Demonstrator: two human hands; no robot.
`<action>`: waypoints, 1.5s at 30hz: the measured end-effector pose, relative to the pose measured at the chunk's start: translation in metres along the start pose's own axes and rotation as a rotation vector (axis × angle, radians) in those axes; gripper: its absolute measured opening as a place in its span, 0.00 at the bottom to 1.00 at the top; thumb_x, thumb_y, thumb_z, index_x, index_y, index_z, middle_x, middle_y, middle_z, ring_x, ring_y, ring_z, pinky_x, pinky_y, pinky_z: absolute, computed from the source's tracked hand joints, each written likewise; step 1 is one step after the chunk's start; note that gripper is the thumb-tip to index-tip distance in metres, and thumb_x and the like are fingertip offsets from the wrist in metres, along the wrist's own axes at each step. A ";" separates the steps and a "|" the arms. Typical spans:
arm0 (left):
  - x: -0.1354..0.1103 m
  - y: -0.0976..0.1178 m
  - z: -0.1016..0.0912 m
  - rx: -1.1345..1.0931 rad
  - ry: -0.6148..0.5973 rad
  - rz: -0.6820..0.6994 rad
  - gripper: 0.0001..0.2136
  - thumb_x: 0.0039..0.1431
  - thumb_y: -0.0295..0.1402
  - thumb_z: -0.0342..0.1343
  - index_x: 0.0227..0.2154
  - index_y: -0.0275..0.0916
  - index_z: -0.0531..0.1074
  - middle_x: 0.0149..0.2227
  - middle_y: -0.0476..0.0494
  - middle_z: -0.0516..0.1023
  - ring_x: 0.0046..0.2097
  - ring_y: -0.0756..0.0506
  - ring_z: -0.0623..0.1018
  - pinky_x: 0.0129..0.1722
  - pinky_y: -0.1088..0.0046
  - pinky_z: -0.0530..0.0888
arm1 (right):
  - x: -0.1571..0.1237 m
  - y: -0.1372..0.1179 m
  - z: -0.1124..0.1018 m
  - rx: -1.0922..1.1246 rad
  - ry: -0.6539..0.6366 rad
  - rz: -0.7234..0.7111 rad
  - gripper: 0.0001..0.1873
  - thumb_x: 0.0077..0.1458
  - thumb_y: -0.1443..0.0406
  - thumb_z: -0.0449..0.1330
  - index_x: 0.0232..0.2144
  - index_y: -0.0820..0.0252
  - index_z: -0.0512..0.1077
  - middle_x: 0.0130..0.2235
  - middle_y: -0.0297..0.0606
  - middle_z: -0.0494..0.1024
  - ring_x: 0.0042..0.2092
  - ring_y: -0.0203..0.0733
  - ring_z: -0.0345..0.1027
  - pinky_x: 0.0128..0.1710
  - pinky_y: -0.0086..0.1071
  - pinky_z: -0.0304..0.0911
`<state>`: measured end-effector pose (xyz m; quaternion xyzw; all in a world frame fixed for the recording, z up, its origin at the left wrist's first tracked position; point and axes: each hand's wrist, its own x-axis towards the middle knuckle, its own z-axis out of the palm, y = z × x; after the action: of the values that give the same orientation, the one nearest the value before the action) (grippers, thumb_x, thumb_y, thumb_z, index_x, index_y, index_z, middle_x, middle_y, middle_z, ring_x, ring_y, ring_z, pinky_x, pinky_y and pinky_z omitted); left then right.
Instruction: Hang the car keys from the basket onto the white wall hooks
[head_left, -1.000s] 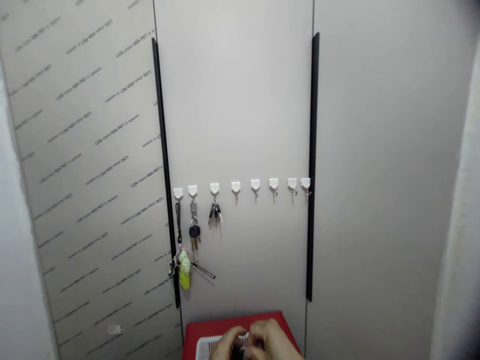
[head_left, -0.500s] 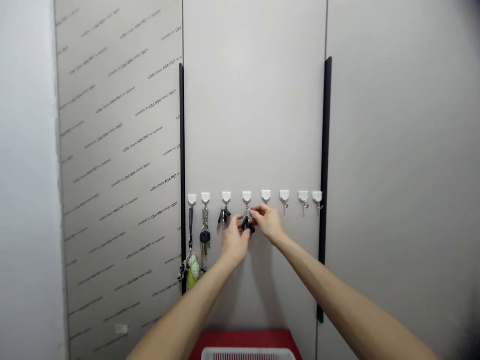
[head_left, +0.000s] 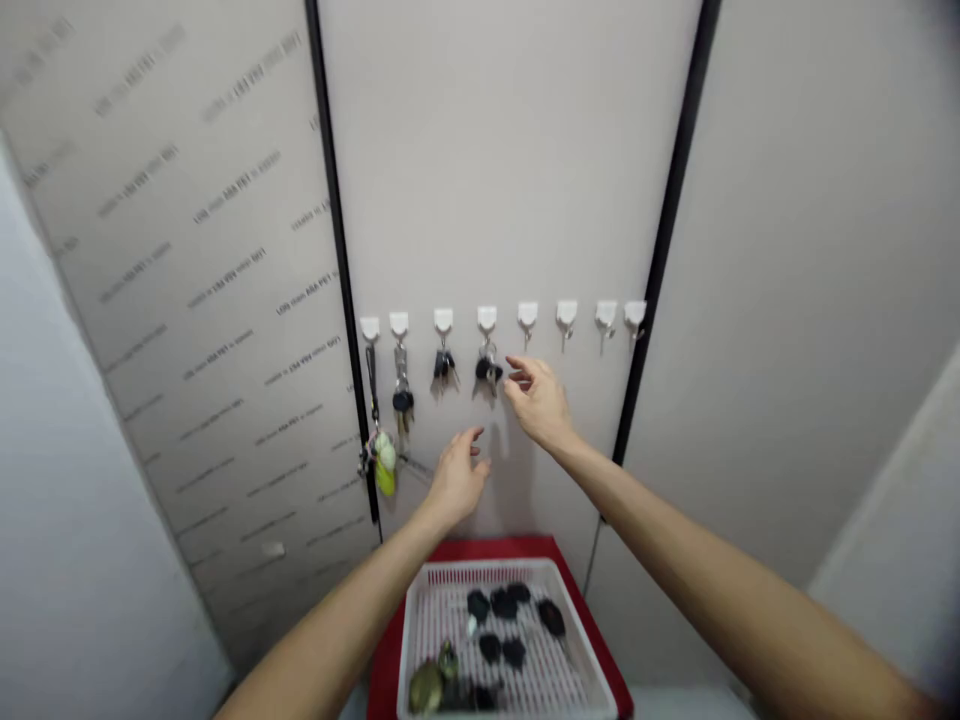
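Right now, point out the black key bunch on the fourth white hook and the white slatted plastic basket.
Black key bunch [head_left: 488, 370]: head view, black key heads.
White slatted plastic basket [head_left: 406, 640]: head view, left rim.

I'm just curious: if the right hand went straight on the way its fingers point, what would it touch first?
Probably the black keys on the fourth hook: the right hand points left toward them, just short. Depth is unclear.

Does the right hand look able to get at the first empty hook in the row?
Probably yes: the right hand is open just below that empty hook, with only bare door between them and nothing hanging there.
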<state>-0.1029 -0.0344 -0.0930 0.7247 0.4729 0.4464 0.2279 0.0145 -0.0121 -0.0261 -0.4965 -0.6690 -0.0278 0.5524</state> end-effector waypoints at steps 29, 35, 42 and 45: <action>-0.113 -0.114 0.057 0.264 -0.364 -0.266 0.11 0.42 0.23 0.42 0.31 0.36 0.64 0.33 0.44 0.69 0.37 0.49 0.67 0.37 0.75 0.61 | -0.206 0.078 0.047 -0.260 -0.882 0.130 0.08 0.42 0.68 0.49 0.23 0.62 0.68 0.28 0.39 0.70 0.33 0.37 0.59 0.32 0.28 0.49; -0.107 -0.105 0.061 -0.385 -0.347 -0.321 0.16 0.39 0.21 0.46 0.36 0.34 0.60 0.37 0.44 0.68 0.39 0.50 0.67 0.41 0.74 0.62 | -0.190 0.067 0.039 0.010 -0.775 0.170 0.09 0.43 0.68 0.48 0.22 0.63 0.68 0.24 0.35 0.70 0.28 0.32 0.60 0.29 0.24 0.51; -0.071 -0.062 0.048 -0.627 -0.255 -0.368 0.12 0.42 0.25 0.45 0.34 0.34 0.57 0.36 0.41 0.67 0.35 0.49 0.68 0.30 0.75 0.67 | -0.135 0.061 0.014 0.226 -0.693 0.299 0.09 0.42 0.66 0.48 0.19 0.64 0.66 0.17 0.32 0.66 0.20 0.30 0.57 0.21 0.23 0.53; -0.041 -0.031 0.038 -0.675 -0.170 -0.272 0.14 0.42 0.23 0.45 0.35 0.35 0.54 0.33 0.44 0.67 0.33 0.52 0.69 0.31 0.76 0.67 | -0.096 0.052 -0.004 0.357 -0.573 0.352 0.07 0.41 0.67 0.48 0.17 0.64 0.62 0.14 0.29 0.64 0.18 0.28 0.56 0.20 0.22 0.54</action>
<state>-0.0915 -0.0529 -0.1532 0.5738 0.3706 0.4808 0.5497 0.0436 -0.0487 -0.1244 -0.4877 -0.6950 0.3244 0.4170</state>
